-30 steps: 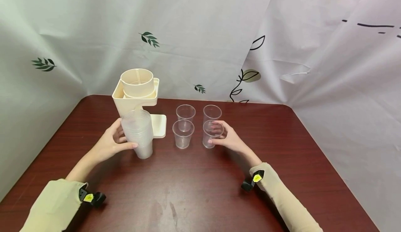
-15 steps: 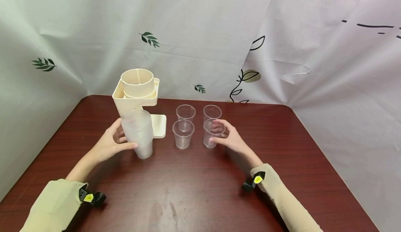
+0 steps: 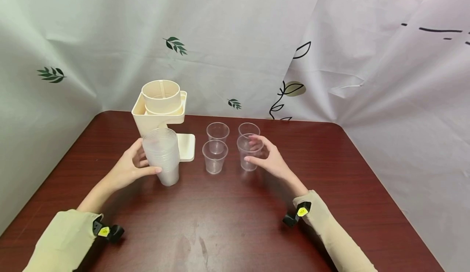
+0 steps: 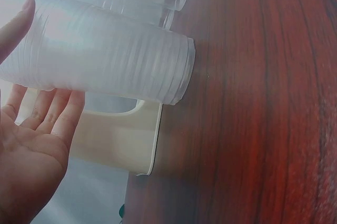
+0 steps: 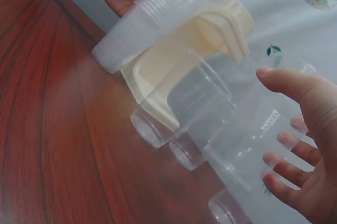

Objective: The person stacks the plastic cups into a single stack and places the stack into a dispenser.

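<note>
My left hand (image 3: 126,168) grips a tall stack of nested clear plastic cups (image 3: 161,153), thumb on the near side and fingers behind. In the left wrist view the stack (image 4: 116,50) stretches across from between the thumb and fingers. My right hand (image 3: 271,159) holds one clear plastic cup (image 3: 248,165) from its right side, thumb in front and fingers at the back. The right wrist view has this cup (image 5: 245,139) beside the curled fingers. Close behind it stands another clear cup (image 3: 253,125), partly covered. Two more cups, a front one (image 3: 214,165) and a rear one (image 3: 217,130), stand to the left.
A cream plastic stand (image 3: 154,121) with a round tube (image 3: 161,102) on top and a flat base (image 3: 186,147) stands behind the cup stack. The dark red wooden table (image 3: 220,231) meets a pale printed cloth (image 3: 227,59) at its back edge.
The right hand and its cup have risen slightly and moved back, so the cup now overlaps more of the one behind. The left hand and the stack have stayed put.
</note>
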A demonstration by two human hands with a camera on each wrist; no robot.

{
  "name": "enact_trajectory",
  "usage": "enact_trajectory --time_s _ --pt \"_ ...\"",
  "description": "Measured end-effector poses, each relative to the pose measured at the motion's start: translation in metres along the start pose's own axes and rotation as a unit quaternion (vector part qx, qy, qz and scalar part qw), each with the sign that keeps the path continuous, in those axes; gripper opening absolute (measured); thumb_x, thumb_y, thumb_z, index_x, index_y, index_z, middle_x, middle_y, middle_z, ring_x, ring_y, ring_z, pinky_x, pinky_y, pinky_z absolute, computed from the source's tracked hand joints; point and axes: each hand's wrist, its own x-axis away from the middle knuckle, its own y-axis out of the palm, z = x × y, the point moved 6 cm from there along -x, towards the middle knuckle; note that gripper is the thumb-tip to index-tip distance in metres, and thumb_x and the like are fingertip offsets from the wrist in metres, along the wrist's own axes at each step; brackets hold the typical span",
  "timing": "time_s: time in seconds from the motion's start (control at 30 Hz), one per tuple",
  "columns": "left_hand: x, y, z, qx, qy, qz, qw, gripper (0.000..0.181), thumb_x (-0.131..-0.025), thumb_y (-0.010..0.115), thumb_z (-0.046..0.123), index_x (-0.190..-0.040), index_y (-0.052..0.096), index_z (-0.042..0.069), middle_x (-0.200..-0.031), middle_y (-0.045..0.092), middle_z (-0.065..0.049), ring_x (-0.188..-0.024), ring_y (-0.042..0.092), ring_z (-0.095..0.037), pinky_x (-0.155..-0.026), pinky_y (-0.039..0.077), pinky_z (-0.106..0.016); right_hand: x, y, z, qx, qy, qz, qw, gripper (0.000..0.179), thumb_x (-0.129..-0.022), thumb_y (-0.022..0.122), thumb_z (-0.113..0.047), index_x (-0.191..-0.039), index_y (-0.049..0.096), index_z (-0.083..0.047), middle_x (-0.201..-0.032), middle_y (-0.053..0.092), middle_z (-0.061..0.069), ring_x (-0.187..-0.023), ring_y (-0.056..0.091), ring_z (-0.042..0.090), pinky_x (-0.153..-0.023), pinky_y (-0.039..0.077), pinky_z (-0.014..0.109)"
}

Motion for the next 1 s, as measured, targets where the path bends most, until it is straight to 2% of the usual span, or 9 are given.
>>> enact_trajectory --time_s 0.13,0.23,0.33,0.43,0.53,0.7,0.8,0.9,1.0 --pt "0.001 0.0 0.0 -0.001 -0.003 0.0 1.0 0.076 -0.076 0.072 -0.011 -0.138 0.037 0.014 -0.123 0.051 0.014 -0.109 0.056 0.007 -0.085 0.051 -0.011 -0.002 0.0 -0.009 -0.023 -0.01 0.018 0.9995 0.064 -0.078 0.075 0.002 -0.134 0.045 -0.004 -0.121 0.053 0.027 -0.104 0.057 0.039 -0.081 0.052 0.022" --pt "0.001 0.0 0.001 -0.005 -0.005 -0.001 1.0 0.076 -0.076 0.072 -0.011 -0.139 0.036 0.014 -0.124 0.05 0.015 -0.11 0.055 0.008 -0.085 0.051 -0.011 -0.003 -0.001 -0.018 -0.038 -0.018 0.035 0.9985 0.065 -0.077 0.073 0.007 -0.134 0.042 0.0 -0.121 0.053 0.027 -0.106 0.055 0.043 -0.08 0.051 0.021" --pt "0.001 0.0 0.002 -0.005 -0.005 -0.001 1.0 0.077 -0.076 0.072 -0.01 -0.139 0.035 0.013 -0.125 0.05 0.015 -0.11 0.055 0.008 -0.086 0.051 -0.011 -0.005 -0.002 -0.028 -0.044 -0.026 0.054 0.9972 0.063 -0.077 0.071 0.01 -0.132 0.041 0.001 -0.121 0.053 0.028 -0.103 0.058 0.038 -0.078 0.05 0.019" --pt "0.001 0.0 0.002 -0.003 -0.006 -0.003 1.0 0.077 -0.077 0.072 -0.01 -0.14 0.035 0.013 -0.125 0.05 0.015 -0.11 0.055 0.008 -0.085 0.051 -0.011 -0.006 -0.003 -0.04 -0.047 -0.036 0.069 0.9959 0.062 -0.077 0.07 0.011 -0.131 0.041 0.005 -0.121 0.052 0.03 -0.098 0.06 0.024 -0.075 0.048 0.019" --pt "0.001 0.0 0.002 -0.003 -0.009 -0.003 1.0 0.077 -0.077 0.072 -0.01 -0.14 0.034 0.014 -0.126 0.05 0.015 -0.111 0.055 0.008 -0.086 0.051 -0.011 -0.008 -0.001 -0.045 -0.047 -0.043 0.081 0.9947 0.062 -0.077 0.071 0.011 -0.131 0.042 0.006 -0.118 0.054 0.025 -0.096 0.058 0.014 -0.072 0.047 0.018" --pt "0.002 0.0 0.003 -0.005 -0.012 -0.003 0.9999 0.078 -0.077 0.072 -0.009 -0.141 0.034 0.014 -0.126 0.049 0.015 -0.111 0.055 0.008 -0.086 0.051 -0.011 -0.015 0.004 -0.048 -0.044 -0.068 0.095 0.9922 0.061 -0.075 0.074 0.009 -0.129 0.046 0.0 -0.113 0.057 0.008 -0.101 0.058 0.024 -0.075 0.047 0.019" --pt "0.002 0.0 0.003 -0.008 -0.016 -0.003 0.9998 0.077 -0.078 0.072 -0.008 -0.141 0.033 0.014 -0.126 0.049 0.016 -0.111 0.054 0.009 -0.086 0.051 -0.01 -0.02 0.008 -0.053 -0.054 -0.087 0.095 0.9902 0.06 -0.075 0.074 0.007 -0.128 0.047 -0.001 -0.113 0.057 0.014 -0.101 0.057 0.027 -0.079 0.048 0.019" --pt "0.002 0.0 0.003 -0.01 -0.019 -0.003 0.9998 0.076 -0.078 0.073 -0.007 -0.141 0.033 0.013 -0.126 0.049 0.016 -0.111 0.054 0.009 -0.086 0.05 -0.01 -0.024 0.012 -0.057 -0.064 -0.091 0.091 0.9896 0.058 -0.077 0.073 0.004 -0.129 0.047 -0.002 -0.115 0.055 0.022 -0.094 0.059 0.017 -0.077 0.049 0.019" --pt "0.002 0.0 0.002 -0.013 -0.021 -0.002 0.9997 0.077 -0.078 0.073 -0.007 -0.141 0.033 0.012 -0.126 0.049 0.017 -0.111 0.054 0.009 -0.086 0.05 -0.01 -0.028 0.018 -0.062 -0.074 -0.087 0.083 0.99 0.058 -0.078 0.072 -0.001 -0.13 0.047 -0.003 -0.117 0.054 0.023 -0.087 0.059 0.009 -0.074 0.051 0.019"
